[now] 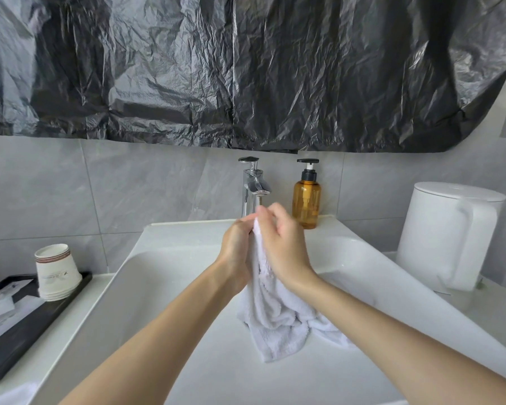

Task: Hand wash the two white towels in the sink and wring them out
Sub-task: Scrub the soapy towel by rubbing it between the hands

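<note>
Head view: left hand (235, 247) and right hand (285, 247), each grip holding the same towel (275, 314) below the twelve-o'clock tap (253, 185); rub firmly, low over the sink (170, 287).

I see soft, even daylight and faint shadows. Glare streaks the black plastic (246, 68). Wide-angle bending curves my frame's edges.

Amber pump bottle (306, 202), white kettle (447, 235)

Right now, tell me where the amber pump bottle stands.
In the head view, the amber pump bottle stands on the back ledge of the sink, just right of the faucet.
</note>
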